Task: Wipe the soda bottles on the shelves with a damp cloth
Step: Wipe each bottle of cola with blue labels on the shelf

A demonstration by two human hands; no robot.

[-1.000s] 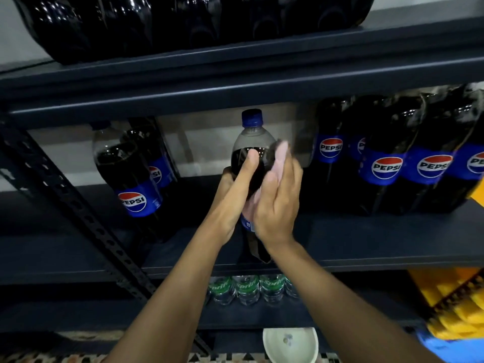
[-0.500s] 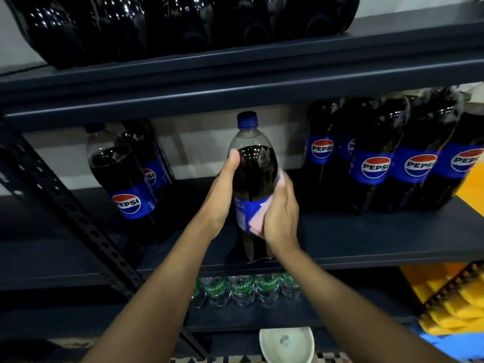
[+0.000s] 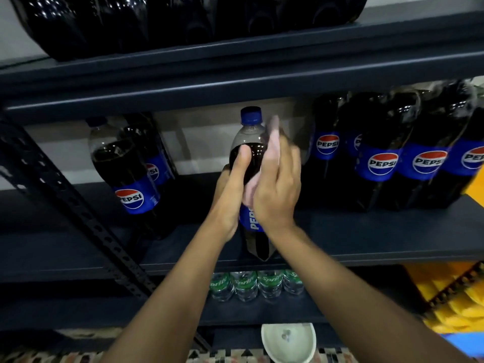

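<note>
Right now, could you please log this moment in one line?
left hand: grips dark blue-capped plastic Pepsi bottle | right hand: presses pale pink cloth on bottle shoulder

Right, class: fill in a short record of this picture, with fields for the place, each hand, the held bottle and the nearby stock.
Place: dark metal shelf stocked with soda
Left hand: grips the Pepsi bottle, thumb across its front
Right hand: presses the pink cloth against the bottle's upper side
Bottle: upright, blue cap on
Nearby: more Pepsi bottles either side; Sprite bottles one shelf down
</note>
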